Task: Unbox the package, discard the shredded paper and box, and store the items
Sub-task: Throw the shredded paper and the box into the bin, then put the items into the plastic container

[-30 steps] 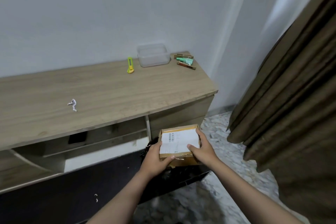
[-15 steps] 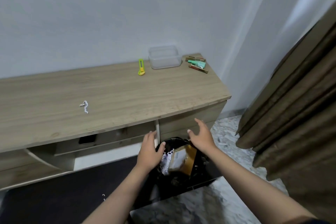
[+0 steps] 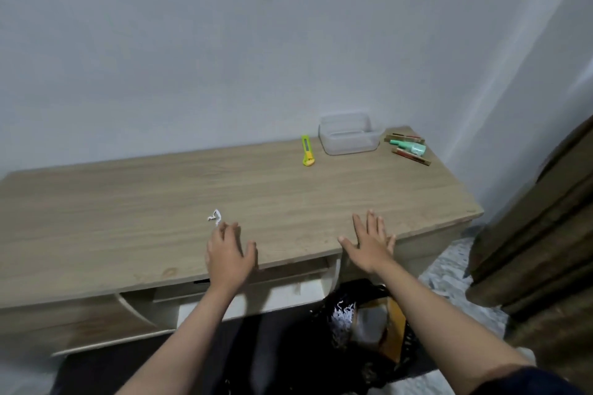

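The cardboard box (image 3: pixel 382 327) with its white label lies tilted in the black bin bag (image 3: pixel 308 340) on the floor, beside white shredded paper (image 3: pixel 342 317). My left hand (image 3: pixel 228 256) hovers open over the desk's front edge, just below a stray scrap of shredded paper (image 3: pixel 215 217). My right hand (image 3: pixel 369 242) is open, fingers spread, over the desk edge further right. At the far right of the wooden desk (image 3: pixel 160 212) lie the unpacked items (image 3: pixel 409 148): a mint-green tube and thin brown boxes, next to a clear plastic container (image 3: pixel 349 135).
A yellow-green utility knife (image 3: pixel 307 151) lies left of the container. Open shelves sit under the desk top. A brown curtain (image 3: pixel 542 250) hangs at the right, over a marbled floor. A white wall backs the desk.
Both hands let go of the box, which dropped into the bin bag. They then rose, empty, from the bag to the desk's front edge as the view lifted.
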